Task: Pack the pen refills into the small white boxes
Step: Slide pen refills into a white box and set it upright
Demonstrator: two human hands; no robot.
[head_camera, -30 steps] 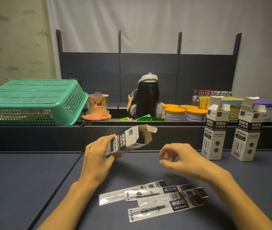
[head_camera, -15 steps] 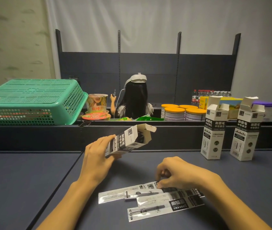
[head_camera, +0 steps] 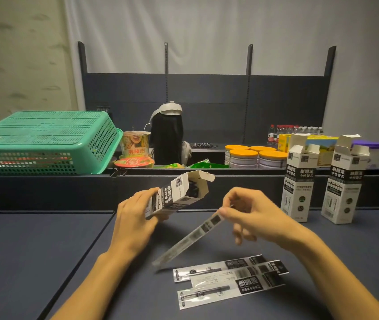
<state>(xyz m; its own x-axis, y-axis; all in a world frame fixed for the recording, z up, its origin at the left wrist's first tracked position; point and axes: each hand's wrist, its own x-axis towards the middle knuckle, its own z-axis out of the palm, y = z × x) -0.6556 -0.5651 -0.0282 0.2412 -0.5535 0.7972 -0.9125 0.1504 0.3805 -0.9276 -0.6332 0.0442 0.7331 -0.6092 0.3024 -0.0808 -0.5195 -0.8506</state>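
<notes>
Head: right hand (head_camera: 256,218) pinch-grip on refill packet (head_camera: 191,237)

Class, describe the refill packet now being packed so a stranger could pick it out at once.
Start at the dark table and find the person's right hand. It pinches the top end of one refill packet, which slants down to the left. Unlike the refill packets lying flat below, this one is lifted.

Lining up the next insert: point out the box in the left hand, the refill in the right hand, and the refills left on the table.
held box (head_camera: 179,195), head view, its printed side panel
held refill (head_camera: 197,234), head view, mid-length of its packet
refills on the table (head_camera: 230,280), head view, middle of the pile
</notes>
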